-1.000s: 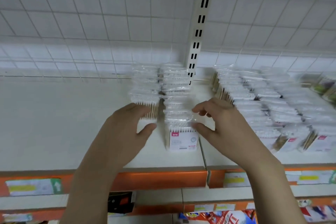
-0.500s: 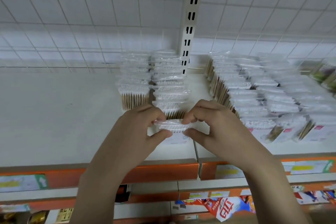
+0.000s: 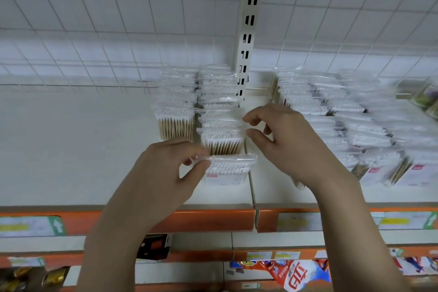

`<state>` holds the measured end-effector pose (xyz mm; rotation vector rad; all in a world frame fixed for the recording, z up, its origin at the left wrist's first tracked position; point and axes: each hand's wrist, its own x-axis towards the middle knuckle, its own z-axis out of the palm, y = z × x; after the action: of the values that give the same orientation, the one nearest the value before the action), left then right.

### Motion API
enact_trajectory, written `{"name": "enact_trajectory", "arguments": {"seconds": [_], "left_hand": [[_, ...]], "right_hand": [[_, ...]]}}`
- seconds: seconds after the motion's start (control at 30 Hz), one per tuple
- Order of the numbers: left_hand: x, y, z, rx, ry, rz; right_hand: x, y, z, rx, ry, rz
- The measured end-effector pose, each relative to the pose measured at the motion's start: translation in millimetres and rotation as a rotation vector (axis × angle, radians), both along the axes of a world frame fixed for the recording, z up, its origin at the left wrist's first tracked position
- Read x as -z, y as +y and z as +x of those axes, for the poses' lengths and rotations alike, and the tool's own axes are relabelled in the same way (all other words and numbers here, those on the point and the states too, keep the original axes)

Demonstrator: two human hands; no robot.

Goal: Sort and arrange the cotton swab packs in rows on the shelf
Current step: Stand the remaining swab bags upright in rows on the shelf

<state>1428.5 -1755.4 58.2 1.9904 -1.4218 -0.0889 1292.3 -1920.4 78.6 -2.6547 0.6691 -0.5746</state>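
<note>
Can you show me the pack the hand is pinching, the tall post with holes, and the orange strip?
front pack (image 3: 228, 168), head view, its cotton tips.
slotted post (image 3: 248, 19), head view, mid-length.
orange strip (image 3: 208, 220), head view, bare front face.

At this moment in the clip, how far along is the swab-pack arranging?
Done: two rows stand front to back beside the upright post. In hand: the left hand pinches the front pack of the right-hand row by its top edge; the right hand hovers beside that row, its grip holding nothing. Left: the packs right of the post look blurred and less even, some leaning.
</note>
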Motion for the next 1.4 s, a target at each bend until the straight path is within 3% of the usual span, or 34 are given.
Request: {"name": "enact_trajectory", "arguments": {"seconds": [0.33, 0.5, 1.0, 1.4], "left_hand": [[-4, 0, 4, 0.021, 0.012, -0.01], [-4, -3, 6, 0.022, 0.014, -0.012], [-5, -8, 8, 0.02, -0.005, -0.009], [-9, -13, 6, -0.005, 0.002, 0.013]], "right_hand": [[0, -3, 19, -0.066, 0.104, -0.011], [-9, 1, 14, -0.02, -0.057, -0.011], [-35, 14, -7, 0.016, -0.561, 0.323], [-34, 3, -13, -0.013, -0.471, 0.194]]}}
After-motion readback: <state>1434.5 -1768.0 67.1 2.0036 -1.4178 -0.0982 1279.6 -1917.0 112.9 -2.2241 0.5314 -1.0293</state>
